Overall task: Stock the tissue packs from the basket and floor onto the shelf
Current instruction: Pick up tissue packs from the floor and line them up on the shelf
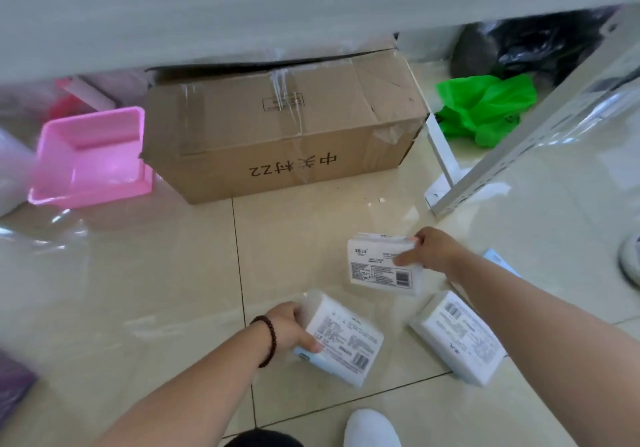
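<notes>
Three white tissue packs with printed labels are low over the tiled floor. My left hand [291,327], with a dark bead bracelet on the wrist, grips the left end of the near pack [346,342]. My right hand [427,251] holds the right edge of the farther pack [375,266], fingers wrapped over its top. A third pack [460,337] lies loose on the floor under my right forearm. The white shelf board [242,7] spans the top of the view. A pink basket [93,159] stands tipped at the left, showing nothing inside.
A taped cardboard box [287,128] lies under the shelf. The white shelf upright and foot [446,169] stand at right, with a green bag [485,107] and black bag [526,45] behind. Clear plastic wrap [41,235] lies at left. A white shoe [372,427] is at bottom.
</notes>
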